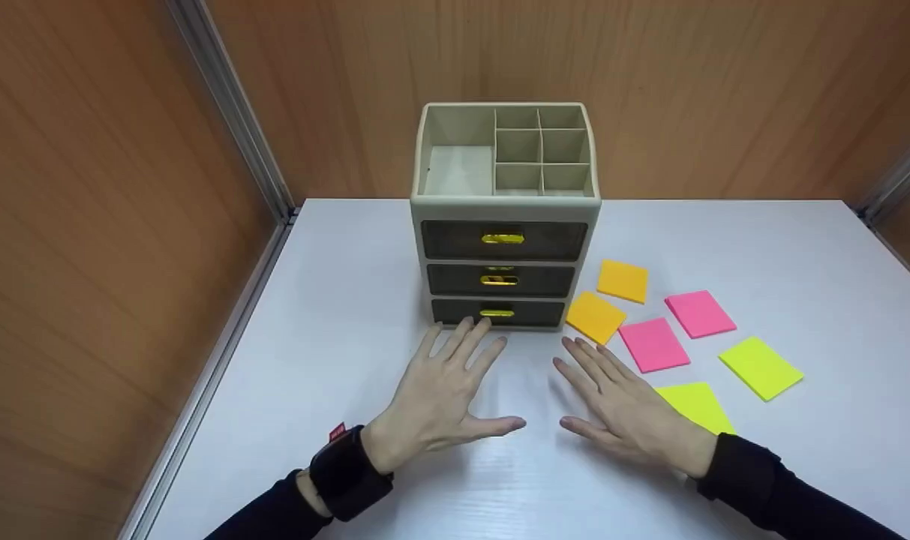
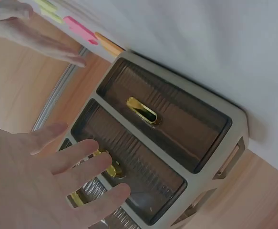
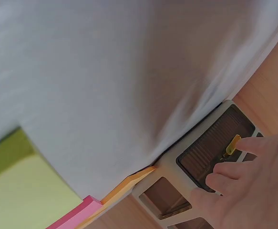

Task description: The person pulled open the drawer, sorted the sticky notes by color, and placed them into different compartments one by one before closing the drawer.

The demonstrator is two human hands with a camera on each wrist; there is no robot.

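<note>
A: Risk? The sticky notes (image 1: pixel 653 343) lie just right of the right hand (image 1: pixel 626 409); a sideways sweep could scatter them, or nudge the drawer unit (image 1: pixel 504 217) back.

B: Grip: both hands spread flat, holding nothing. Left hand (image 1: pixel 443 390) fingertips near the bottom drawer (image 1: pixel 497 313), mid-counter (image 1: pixel 334 300).

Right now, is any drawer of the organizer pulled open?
No, all three dark drawers sit flush in the organizer.

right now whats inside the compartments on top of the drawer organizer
The open top compartments of the drawer organizer look bare; nothing shows in the large left bay or the six small cells. The three dark drawers below are closed, so their contents cannot be seen.
</note>
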